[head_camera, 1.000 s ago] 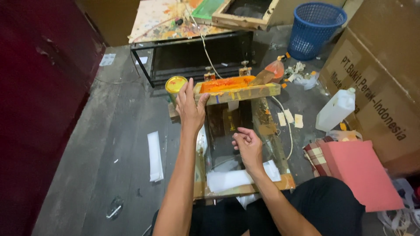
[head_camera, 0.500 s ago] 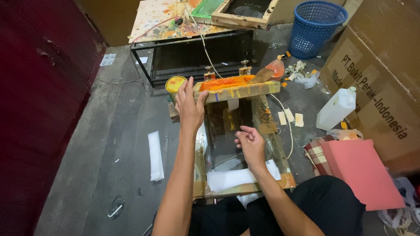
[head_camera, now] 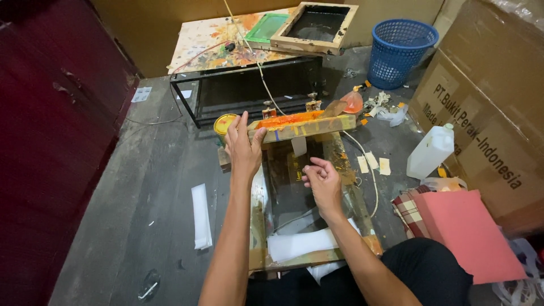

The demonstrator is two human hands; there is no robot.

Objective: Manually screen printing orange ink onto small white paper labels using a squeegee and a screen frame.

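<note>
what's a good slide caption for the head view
Left hand grips the orange-smeared wooden bar of a printing frame while the right hand hovers over its screen.

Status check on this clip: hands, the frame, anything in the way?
Left hand grips orange-smeared squeegee. Right hand, fingers loosely curled, hovers over wooden screen frame. White strip lies across its near end.

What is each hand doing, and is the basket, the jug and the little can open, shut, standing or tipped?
Left hand: gripping the wooden frame's paint-smeared top bar.
Right hand: fingers curled over the screen, holding nothing I can see.
Blue basket: upright.
White jug: upright, capped.
Yellow can: upright, open.
</note>
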